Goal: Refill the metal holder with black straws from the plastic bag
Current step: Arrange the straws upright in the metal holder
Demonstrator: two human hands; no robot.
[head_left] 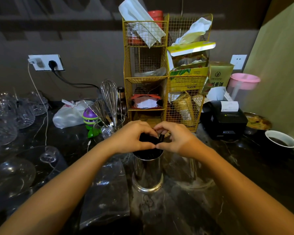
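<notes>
A shiny metal holder [148, 173] stands upright on the dark counter in front of me, filled with black straws [147, 140] whose tops rise above its rim. My left hand [132, 138] and my right hand [176, 138] curl around the bundle from both sides, thumbs touching at the front. One straw [161, 138] leans out at the right, under my right fingers. A clear plastic bag [107, 189] lies flat and crumpled on the counter, left of the holder; I see no straws in it.
A yellow wire rack [161, 78] of packets stands just behind the holder. A whisk and spoons in a cup [109, 116], a purple toy and a white bag are at back left. Glassware [12, 119] crowds the left. A receipt printer [226, 119] and a paper cup [281, 139] sit right.
</notes>
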